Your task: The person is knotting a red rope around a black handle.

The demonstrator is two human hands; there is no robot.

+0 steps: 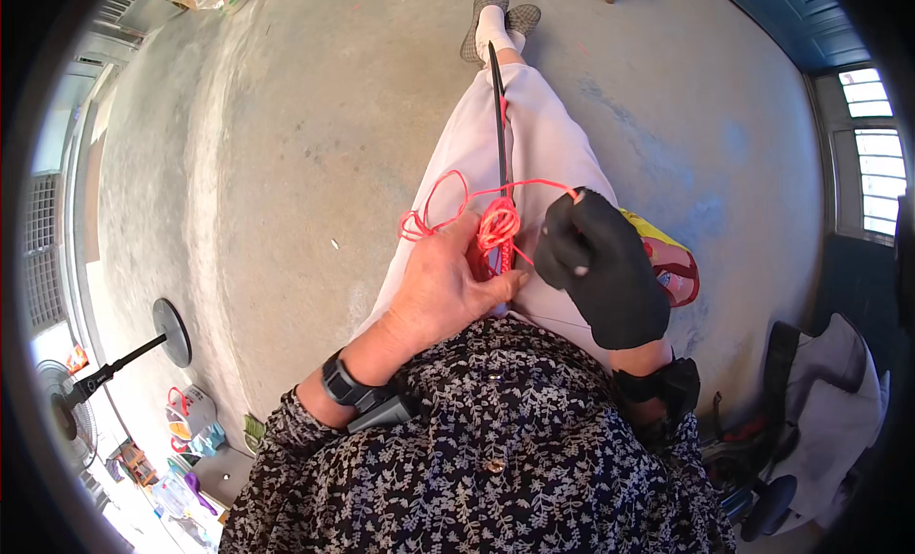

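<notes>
My bare left hand [434,287] is closed round a small bundle of coral-red cord [498,223] and a narrow piece of red cord work beneath it, held above my lap. A loose loop of the cord [446,184] stands up past the fingers of that hand. To its right, my right hand [610,268] wears a black glove with bare fingertips. Its fingers are curled in, and a strand of the cord [534,182] runs taut to them from the bundle. A long, thin black strip [498,116] lies between my outstretched legs, its near end hidden by the bundle.
A yellow and red package [672,268] lies against my right thigh. At the left stand a fan [71,411], a round black base on a rod [172,333] and a bag [193,411]. Grey cloth [829,411] hangs over a dark frame at the lower right.
</notes>
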